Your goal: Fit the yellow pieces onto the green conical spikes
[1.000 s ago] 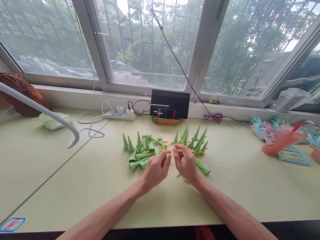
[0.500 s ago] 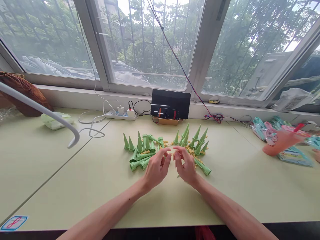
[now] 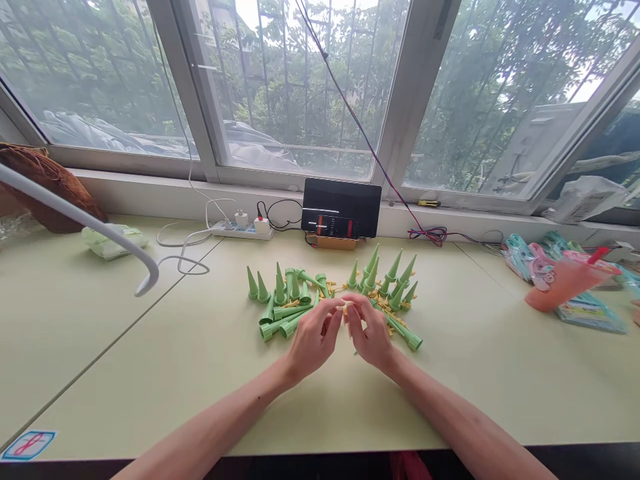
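My left hand (image 3: 313, 333) and my right hand (image 3: 371, 337) meet over the table, their thumbs and fingers pinched on a small yellow plastic piece (image 3: 345, 309). Most of that piece is hidden by the fingertips. Left of the hands, several green hollow plastic spikes (image 3: 280, 293) with round caps stand or lie in a heap. To the right, more green spikes (image 3: 393, 270) stand point up, and one lying spike (image 3: 414, 341) shows its capped end. Loose yellow pieces (image 3: 291, 304) are scattered among both groups.
Behind the spikes, a tablet (image 3: 345, 197) and a phone (image 3: 336, 227) lean on a cardboard stand. A power strip (image 3: 240, 231) with cables sits at the back left. A white curved rod (image 3: 110, 230) crosses the left side. At right lie a pink cup (image 3: 563, 283) and bagged items.
Both hands have drawn slightly closer together, and the fingertips now meet around the small yellow piece. The spikes on the table have stayed where they were.
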`<state>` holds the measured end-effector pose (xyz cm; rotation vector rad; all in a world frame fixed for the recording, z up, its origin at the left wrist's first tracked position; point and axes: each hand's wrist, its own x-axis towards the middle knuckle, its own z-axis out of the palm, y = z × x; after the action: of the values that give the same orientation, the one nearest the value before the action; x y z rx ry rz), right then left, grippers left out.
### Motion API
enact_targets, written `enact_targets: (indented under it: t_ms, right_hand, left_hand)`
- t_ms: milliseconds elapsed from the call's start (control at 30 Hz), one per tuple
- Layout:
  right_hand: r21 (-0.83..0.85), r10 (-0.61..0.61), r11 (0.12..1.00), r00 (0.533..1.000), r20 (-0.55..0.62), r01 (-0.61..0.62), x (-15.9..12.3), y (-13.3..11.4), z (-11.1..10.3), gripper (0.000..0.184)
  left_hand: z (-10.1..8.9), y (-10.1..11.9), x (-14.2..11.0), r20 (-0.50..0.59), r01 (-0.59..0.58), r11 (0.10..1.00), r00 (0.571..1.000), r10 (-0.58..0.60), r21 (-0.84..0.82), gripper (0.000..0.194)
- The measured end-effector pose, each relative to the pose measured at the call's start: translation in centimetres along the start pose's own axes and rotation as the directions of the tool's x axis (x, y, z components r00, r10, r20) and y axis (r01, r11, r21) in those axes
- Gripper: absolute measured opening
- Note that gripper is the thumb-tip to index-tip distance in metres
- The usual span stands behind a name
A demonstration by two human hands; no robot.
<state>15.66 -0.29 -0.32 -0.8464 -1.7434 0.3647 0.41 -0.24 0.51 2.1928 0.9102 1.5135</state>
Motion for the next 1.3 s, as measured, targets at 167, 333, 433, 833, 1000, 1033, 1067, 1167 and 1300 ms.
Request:
enact_targets:
  t_ms: [167,333,433,833,1000,1033,1067,1167,1300]
  right_hand:
    - [0.042,0.071,0.997,0.997,0.021,-0.071,0.1,-0.28,0.11,0.019]
    - [0.036,0.186,0.982,0.982,-0.028,-0.185,0.23,-0.1,0.31,0.02]
    - [-0.034,0.179,0.983,0.983,-0.048,-0.18,0.24,0.26,0.34,0.027]
    - [-0.199,0.1,0.973,0.991,-0.084,-0.115,0.59,-0.04,0.2,0.045]
    - [-0.216,0.122,0.967,0.99,-0.067,-0.133,0.64,-0.13,0.27,0.043]
    - [-0.221,0.121,0.966,0.99,-0.066,-0.133,0.68,-0.13,0.29,0.043]
    - [-0.225,0.121,0.965,0.991,-0.064,-0.133,0.73,-0.12,0.3,0.043]
    - [-0.216,0.14,0.965,0.989,-0.05,-0.148,0.85,0.04,0.31,0.044]
    - [-0.191,0.155,0.969,0.988,-0.024,-0.157,0.88,0.4,0.23,0.046]
  left_hand:
    - [0.03,0.1,0.09,-0.033,-0.015,1.0,0.999,0.015,0.0,0.014]
    - [0.08,-0.07,0.19,-0.156,-0.016,0.998,0.987,0.026,0.068,0.011]
    - [0.03,-0.14,0.29,-0.188,0.018,0.997,0.982,-0.004,0.073,0.01]
    - [-0.03,0.07,0.27,-0.196,0.045,0.996,0.98,-0.03,0.072,0.007]
    - [-0.05,0.16,0.39,-0.192,0.045,0.997,0.981,-0.033,0.058,0.007]
    - [-0.05,0.17,0.4,-0.192,0.045,0.997,0.981,-0.034,0.057,0.007]
    - [-0.05,0.17,0.41,-0.194,0.046,0.997,0.98,-0.034,0.058,0.007]
    - [-0.06,0.17,0.4,-0.204,0.053,0.996,0.978,-0.038,0.066,0.007]
    - [-0.06,0.21,0.37,-0.212,0.07,0.995,0.976,-0.053,0.075,0.008]
